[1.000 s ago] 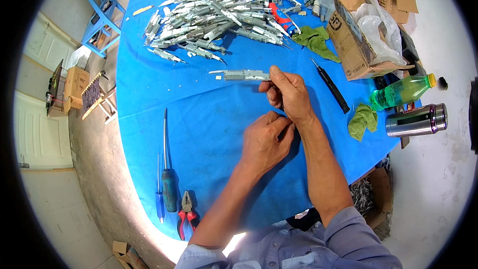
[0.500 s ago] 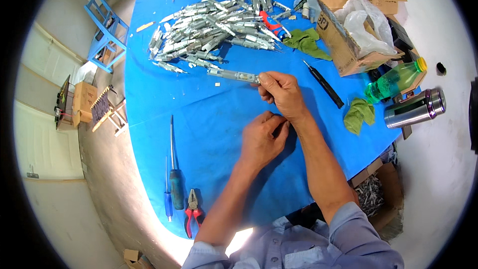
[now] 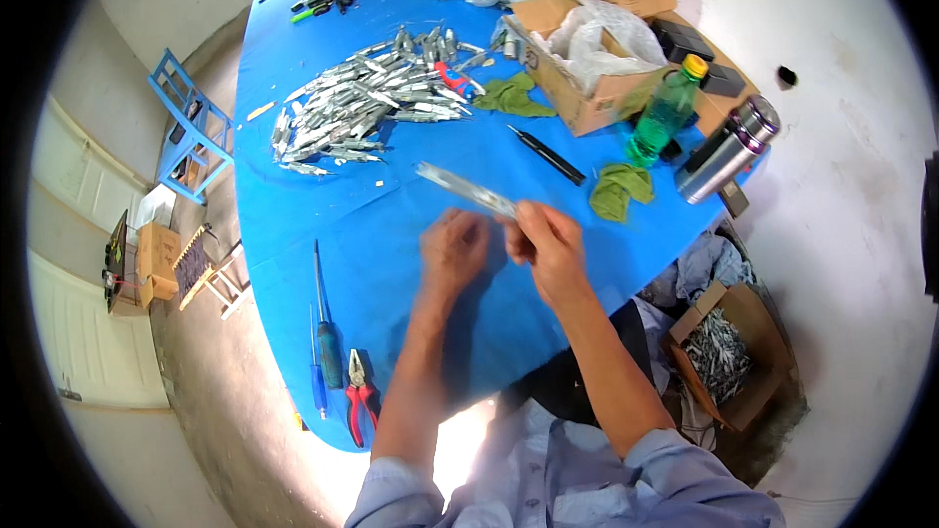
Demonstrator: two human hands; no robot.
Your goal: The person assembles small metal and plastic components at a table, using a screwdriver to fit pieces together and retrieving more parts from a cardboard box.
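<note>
In my right hand [image 3: 550, 252], thumb and fingers close around one end of a slim silver-grey metal part [image 3: 468, 188]. Its free end points up and left, over the blue table cover. My left hand [image 3: 455, 246] is just left of it, curled and slightly blurred, apart from the part; whatever its fingers may hold is hidden. Beyond both hands lies a large heap of similar grey parts [image 3: 362, 98], with a red-handled tool [image 3: 452, 78] at its right edge. A black pen-like tool [image 3: 548, 154] rests to the right of the held part.
Red-handled pliers [image 3: 360, 401], a dark-handled screwdriver [image 3: 331, 357] and a blue-handled screwdriver [image 3: 318, 386] lie at left front. Toward the right are green cloths [image 3: 621, 192], a green bottle [image 3: 667, 115], a steel flask [image 3: 729, 149] and an open carton [image 3: 587, 103]. A box of metal pieces [image 3: 758, 372] sits below.
The view has shifted, showing more of the table's far end. My left hand has moved left, away from my right hand, which still holds the metal part, now tilted more.
</note>
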